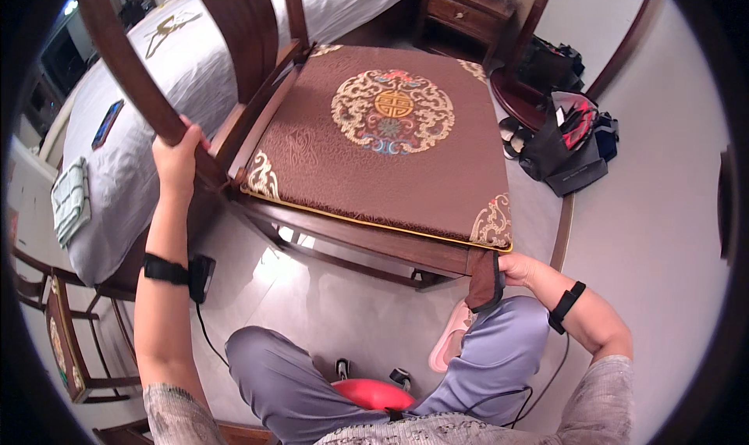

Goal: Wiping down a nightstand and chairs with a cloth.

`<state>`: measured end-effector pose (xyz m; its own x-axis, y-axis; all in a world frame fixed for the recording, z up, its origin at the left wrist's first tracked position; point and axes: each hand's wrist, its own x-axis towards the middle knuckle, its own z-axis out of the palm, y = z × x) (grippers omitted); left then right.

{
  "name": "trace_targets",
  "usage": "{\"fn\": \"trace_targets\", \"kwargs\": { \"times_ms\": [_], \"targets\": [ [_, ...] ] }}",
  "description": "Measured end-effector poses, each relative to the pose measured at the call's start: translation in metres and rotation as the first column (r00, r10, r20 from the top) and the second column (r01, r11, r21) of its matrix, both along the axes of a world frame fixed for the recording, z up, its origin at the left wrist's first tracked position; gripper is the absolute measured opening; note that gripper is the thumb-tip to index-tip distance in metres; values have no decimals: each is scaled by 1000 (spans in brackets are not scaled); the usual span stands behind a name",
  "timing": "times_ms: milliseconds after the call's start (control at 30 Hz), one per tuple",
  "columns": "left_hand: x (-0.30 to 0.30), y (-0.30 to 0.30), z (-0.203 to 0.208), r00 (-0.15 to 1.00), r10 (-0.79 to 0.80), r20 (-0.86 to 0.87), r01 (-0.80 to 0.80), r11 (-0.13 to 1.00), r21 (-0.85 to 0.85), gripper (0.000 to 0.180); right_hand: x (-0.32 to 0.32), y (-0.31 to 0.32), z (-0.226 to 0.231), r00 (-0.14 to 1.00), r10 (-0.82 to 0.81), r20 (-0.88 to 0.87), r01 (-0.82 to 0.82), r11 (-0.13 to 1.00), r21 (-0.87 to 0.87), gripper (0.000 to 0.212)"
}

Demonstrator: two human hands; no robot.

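Up beyond my left hand, to its left and above, spreads the bed with the white cover, a dark flat device and a folded green-striped cloth lying on it. Between my 2 hands stands the dark wooden chair, tipped toward me, its seat filled by the brown cushion with a round gold emblem in the middle and gold scrollwork at the corners. My left hand is closed around the chair's curved armrest, fingers wrapped over the top of the rail. My right hand sits at the near right corner of the seat, thumb and fingers pinched together on a dark brown tie strap that hangs from the cushion's corner just beside the chair's front rail. Above my right hand, well apart, a black bag with red inside rests on the floor by a round wooden base. Below that hand lies a pink slipper, partly hidden by my knee.
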<state>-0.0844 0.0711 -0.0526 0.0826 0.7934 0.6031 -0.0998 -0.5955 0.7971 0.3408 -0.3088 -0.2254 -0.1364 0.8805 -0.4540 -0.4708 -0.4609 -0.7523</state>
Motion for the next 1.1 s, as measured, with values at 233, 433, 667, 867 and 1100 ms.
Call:
{"fn": "trace_targets", "kwargs": {
  "times_ms": [233, 433, 667, 867, 1100],
  "targets": [
    [-41, 77, 10, 879, 385, -280, -380, 922, 74, 28, -116, 29, 22, 763, 349, 544, -354, 930, -100, 48],
    [-71, 52, -29, 829, 319, -460, -345, 938, 28, 78, -247, 33, 37, 973, 184, 138, -192, 980, 44, 38],
    [-58, -91, -50, 787, -66, -613, -159, 939, -305, 69, -310, 36, -2, 895, -304, 325, 82, 831, 551, 76],
    [-23, -198, -21, 816, -170, -553, -8, 952, -305, 67, -319, 62, -94, 477, -542, 692, -67, 763, 643, 94],
    [-30, -284, -58, 894, -82, -441, -60, 953, -298, 72, -298, 63, -194, 497, -365, 787, -111, 873, 475, 62]
  ]
}}
